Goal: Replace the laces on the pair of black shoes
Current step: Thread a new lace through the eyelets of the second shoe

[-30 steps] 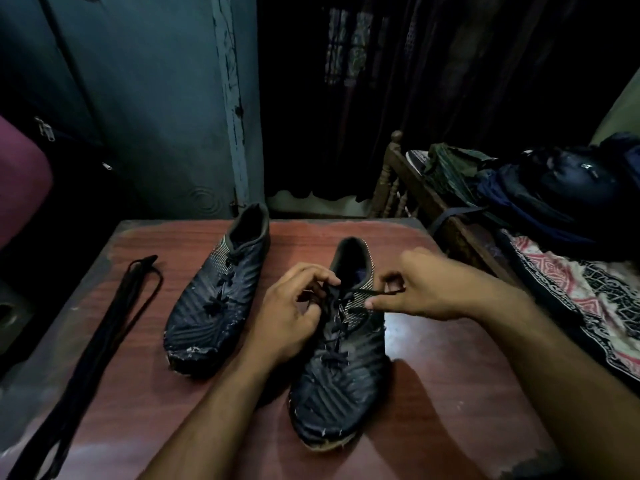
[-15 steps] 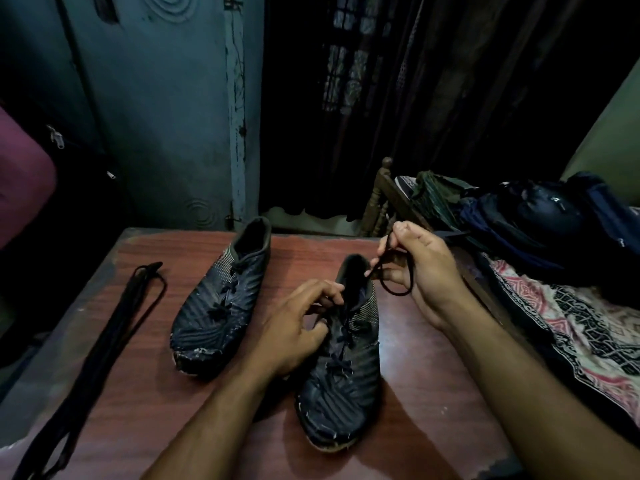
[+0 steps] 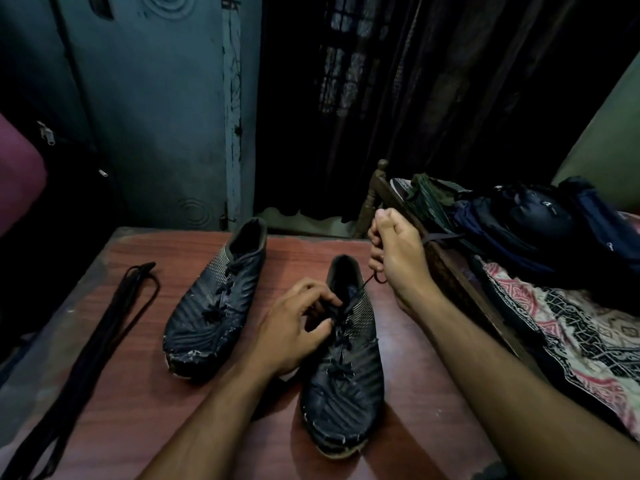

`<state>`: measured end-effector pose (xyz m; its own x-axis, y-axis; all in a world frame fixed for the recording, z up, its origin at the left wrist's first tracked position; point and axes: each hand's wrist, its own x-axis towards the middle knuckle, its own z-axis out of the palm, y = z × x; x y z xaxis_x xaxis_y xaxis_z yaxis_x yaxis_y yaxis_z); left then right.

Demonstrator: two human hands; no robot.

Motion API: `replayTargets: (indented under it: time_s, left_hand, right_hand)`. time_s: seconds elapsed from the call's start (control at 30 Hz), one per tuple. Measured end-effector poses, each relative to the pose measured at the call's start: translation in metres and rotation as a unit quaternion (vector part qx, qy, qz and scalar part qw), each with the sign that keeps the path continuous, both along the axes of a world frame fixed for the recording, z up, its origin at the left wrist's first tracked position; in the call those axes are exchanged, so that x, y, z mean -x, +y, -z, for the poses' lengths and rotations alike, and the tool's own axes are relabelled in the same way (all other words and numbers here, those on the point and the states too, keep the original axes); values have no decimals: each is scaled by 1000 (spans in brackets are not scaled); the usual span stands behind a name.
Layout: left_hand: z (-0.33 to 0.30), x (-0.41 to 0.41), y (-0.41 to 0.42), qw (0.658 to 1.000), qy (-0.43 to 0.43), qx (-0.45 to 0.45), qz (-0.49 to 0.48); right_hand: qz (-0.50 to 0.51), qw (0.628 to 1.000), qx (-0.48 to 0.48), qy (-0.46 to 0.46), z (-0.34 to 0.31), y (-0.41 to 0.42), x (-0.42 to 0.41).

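Note:
Two worn black shoes stand toe-towards-me on the reddish table (image 3: 145, 403). The left shoe (image 3: 214, 306) is laced and untouched. My left hand (image 3: 294, 330) pinches the lacing near the top eyelets of the right shoe (image 3: 346, 386). My right hand (image 3: 394, 251) is raised above and right of that shoe's collar, gripping the old black lace (image 3: 375, 278), which runs taut from its fist down to the top eyelet. A bundle of spare black laces (image 3: 93, 351) lies stretched along the table's left side.
A wooden bed frame (image 3: 450, 268) borders the table's right edge, with a patterned cloth (image 3: 571, 334) and dark bags (image 3: 526, 223) on it. A teal door and dark curtain stand behind. A maroon object (image 3: 17, 181) sits at far left.
My right hand has risen up and to the right from the shoe's top eyelets, drawing the lace out. My left hand has stayed at the lacing.

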<state>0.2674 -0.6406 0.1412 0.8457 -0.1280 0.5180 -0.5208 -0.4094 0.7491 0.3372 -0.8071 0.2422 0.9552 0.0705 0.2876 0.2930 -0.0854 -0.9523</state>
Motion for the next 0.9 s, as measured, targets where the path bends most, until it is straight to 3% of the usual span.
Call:
replayTargets:
  time_s: [0.2,0.27,0.37,0.47,0.57,0.67,0.9]
  left_hand:
    - [-4,6,-2,1000,-5,-15,19]
    - [-2,4,-1,1000,-3,-18,17]
    - [0,2,-2,1000,-5,-17,13]
    - [0,2,-4,1000,-26,-5,10]
    - [3,1,-5,999,-46,0,6]
    - [2,1,-5,998,-56,0,-4]
    - [-4,6,-4,999,-30,8,10]
  right_hand:
    - [24,995,-94,-13,-30,7,-15]
    - [-7,1000,-21,11,-20,13,-14]
    - [-77,984,160,-5,-4,13,-7]
    - [-111,903,400,-110,2,7,-4]
    - [-124,804,553,-179,5,-1,-2]
    - [-127,759,608,-194,7,-10,-5]
    - [-127,786,575,-187,11,-24,-3]
